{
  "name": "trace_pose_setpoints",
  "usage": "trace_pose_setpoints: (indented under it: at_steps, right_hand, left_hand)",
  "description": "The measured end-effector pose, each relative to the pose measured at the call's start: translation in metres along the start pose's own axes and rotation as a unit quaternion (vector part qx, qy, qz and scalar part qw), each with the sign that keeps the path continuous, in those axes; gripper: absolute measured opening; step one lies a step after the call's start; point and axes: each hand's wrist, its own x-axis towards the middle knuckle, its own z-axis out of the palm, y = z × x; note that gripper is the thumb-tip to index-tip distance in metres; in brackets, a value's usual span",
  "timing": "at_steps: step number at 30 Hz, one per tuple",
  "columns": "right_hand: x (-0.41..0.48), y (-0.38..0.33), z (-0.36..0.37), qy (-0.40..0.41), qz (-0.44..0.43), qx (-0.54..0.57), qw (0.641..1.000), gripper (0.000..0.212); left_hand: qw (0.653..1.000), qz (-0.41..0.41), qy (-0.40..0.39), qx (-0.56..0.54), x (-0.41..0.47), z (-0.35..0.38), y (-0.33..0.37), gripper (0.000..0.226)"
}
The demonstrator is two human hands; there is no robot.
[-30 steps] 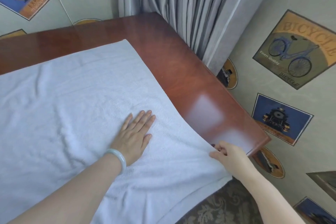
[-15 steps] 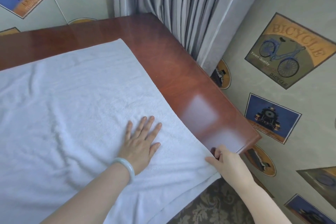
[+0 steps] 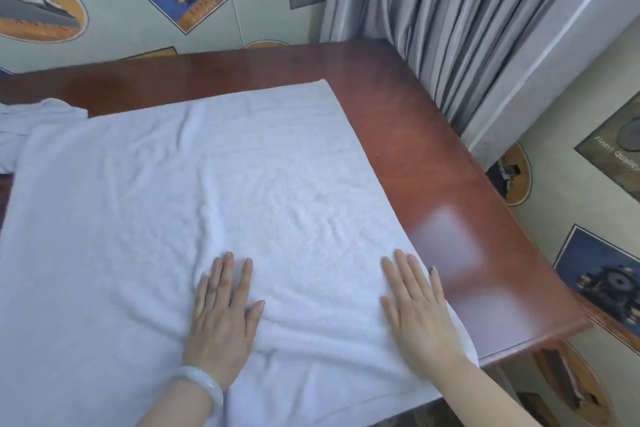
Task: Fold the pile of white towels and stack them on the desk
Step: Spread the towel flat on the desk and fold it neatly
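Note:
A large white towel (image 3: 214, 184) lies spread across the reddish-brown wooden desk (image 3: 433, 163), with soft wrinkles near its front. My left hand (image 3: 221, 315), a pale bangle on its wrist, presses flat on the towel near the front middle. My right hand (image 3: 419, 308) lies flat with straight fingers on the towel's right edge, next to bare wood. Another bunched white towel (image 3: 34, 118) shows at the far left, partly under the spread one.
Grey curtains (image 3: 467, 28) hang at the desk's far right corner. Wallpaper with train and bicycle pictures covers the walls behind and to the right. The desk's right edge and front right corner (image 3: 568, 326) are bare wood.
My right hand let go of the towel's right corner and now lies flat on the towel. My left hand stayed flat, a bit nearer the front. The view swung left and up.

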Motion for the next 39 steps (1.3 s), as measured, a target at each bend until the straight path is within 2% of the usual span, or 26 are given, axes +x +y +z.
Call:
trace_pose_setpoints:
  at_steps: [3,7,10,14,16,18,22,24,27,29,31,33,35,37,39]
  right_hand:
    - [0.009,-0.034,-0.009,0.028,-0.013,0.016,0.999,0.055]
    - [0.041,-0.084,-0.024,0.071,-0.077,0.103,0.989,0.059]
    - [0.085,-0.109,-0.031,0.026,-0.060,0.131,0.989,0.060]
    - [0.107,-0.170,-0.010,-0.072,-0.129,0.064,0.987,0.075]
    - [0.102,-0.193,0.007,-0.074,-0.150,0.016,0.986,0.069]
    - [0.103,-0.199,0.012,-0.071,-0.125,-0.007,0.990,0.062]
    - [0.140,-0.198,0.009,-0.048,-0.105,-0.034,0.993,0.071]
    - [0.163,-0.206,0.004,-0.032,-0.093,-0.018,0.995,0.066]
    - [0.169,-0.207,-0.006,-0.061,-0.107,0.023,0.992,0.062]
    - [0.142,-0.191,-0.014,-0.026,-0.127,0.098,0.987,0.062]
    - [0.091,-0.166,-0.022,0.054,-0.169,0.188,0.966,0.053]
    - [0.033,-0.136,-0.022,0.074,-0.213,0.235,0.945,0.033]
    - [-0.015,-0.108,-0.015,0.046,-0.234,0.219,0.946,0.025]
    - [-0.044,-0.085,-0.004,0.050,-0.231,0.185,0.954,0.026]
    - [-0.059,-0.071,0.004,0.061,-0.205,0.166,0.963,0.031]
  left_hand:
    - [0.999,-0.026,0.013,-0.031,-0.006,-0.010,-0.004,0.062]
    - [0.977,-0.202,0.045,-0.049,-0.027,-0.024,-0.058,0.063]
    - [0.961,-0.275,0.008,-0.024,-0.033,-0.032,-0.118,0.068]
    - [0.985,-0.162,-0.063,0.025,-0.019,-0.025,-0.130,0.066]
    - [0.984,-0.161,-0.065,0.029,-0.009,-0.017,-0.124,0.062]
    - [0.983,-0.174,-0.060,0.024,0.002,-0.017,-0.126,0.059]
    - [0.988,-0.135,-0.061,0.031,0.031,-0.024,-0.151,0.072]
    - [0.988,-0.137,-0.062,0.038,0.056,-0.029,-0.161,0.077]
    - [0.982,-0.151,-0.109,0.026,0.069,-0.039,-0.157,0.064]
    - [0.992,-0.114,-0.060,0.009,0.049,-0.039,-0.140,0.066]
    - [0.998,-0.021,0.036,-0.050,0.005,-0.037,-0.108,0.070]
    - [0.987,0.083,0.070,-0.119,-0.049,-0.029,-0.075,0.052]
    - [0.979,0.142,0.048,-0.135,-0.090,-0.017,-0.053,0.039]
    - [0.981,0.143,0.047,-0.120,-0.111,-0.009,-0.045,0.035]
    - [0.981,0.139,0.079,-0.112,-0.115,-0.008,-0.041,0.030]
